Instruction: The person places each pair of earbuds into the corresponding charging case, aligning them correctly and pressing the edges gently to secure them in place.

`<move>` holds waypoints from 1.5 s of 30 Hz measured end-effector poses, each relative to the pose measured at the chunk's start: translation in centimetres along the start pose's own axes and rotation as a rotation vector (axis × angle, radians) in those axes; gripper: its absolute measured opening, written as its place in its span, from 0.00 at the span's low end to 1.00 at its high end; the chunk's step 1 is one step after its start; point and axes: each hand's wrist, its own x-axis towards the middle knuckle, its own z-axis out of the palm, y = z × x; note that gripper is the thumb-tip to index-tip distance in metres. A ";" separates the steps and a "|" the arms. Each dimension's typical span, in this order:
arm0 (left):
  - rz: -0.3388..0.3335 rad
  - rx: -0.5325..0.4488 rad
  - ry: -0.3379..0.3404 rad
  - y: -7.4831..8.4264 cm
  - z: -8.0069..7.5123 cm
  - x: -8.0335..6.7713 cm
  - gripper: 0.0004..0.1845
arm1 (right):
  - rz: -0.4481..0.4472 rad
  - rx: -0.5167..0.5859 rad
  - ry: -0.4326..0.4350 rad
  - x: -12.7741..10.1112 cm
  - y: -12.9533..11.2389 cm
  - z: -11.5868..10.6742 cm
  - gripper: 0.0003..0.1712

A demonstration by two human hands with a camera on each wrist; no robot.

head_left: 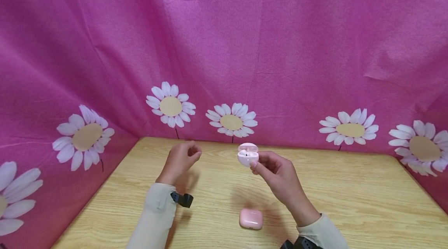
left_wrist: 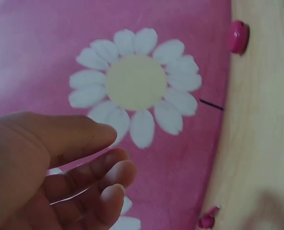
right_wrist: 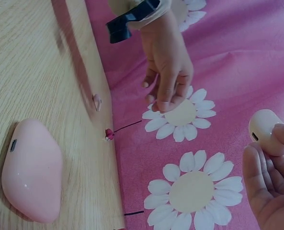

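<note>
Sitting open in the right hand [head_left: 280,173], earbud case [head_left: 247,154] at fingertips.

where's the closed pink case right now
In the head view the closed pink case lies flat on the wooden table, near its front edge, below the right hand that holds the open earbud case.

Head view: bright, even, diffuse light; your hands cast only faint soft shadows on table [head_left: 350,198]; backdrop cloth [head_left: 280,46] bows at frame edges from wide lens. Left wrist view: dimmer, bluish cast; your left hand [left_wrist: 51,172] close to lens, soft; lower right corner blurred. Right wrist view: dim, cool tint; small glare specks on pink case [right_wrist: 31,172]; near fingers out of focus.
</note>
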 end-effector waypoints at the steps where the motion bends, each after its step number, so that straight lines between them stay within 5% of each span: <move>1: -0.006 0.002 0.007 -0.3 0.0 0.0 0.01 | -0.001 0.001 -0.001 0.0 0.0 0.0 0.12; 10: -0.094 0.079 0.043 -2.4 0.2 -0.2 0.05 | 0.001 -0.001 -0.001 0.0 0.0 0.0 0.11; 17: -0.232 0.148 -0.031 -3.7 0.1 -0.8 0.04 | -0.002 -0.001 -0.004 0.0 0.1 0.0 0.11; 29: -0.364 0.299 -0.167 -4.9 0.3 -1.2 0.07 | 0.014 0.003 -0.010 0.0 0.0 0.0 0.12; 45: -0.356 0.310 -0.164 -5.8 1.2 -1.3 0.08 | 0.011 -0.004 -0.011 0.1 0.2 -0.1 0.12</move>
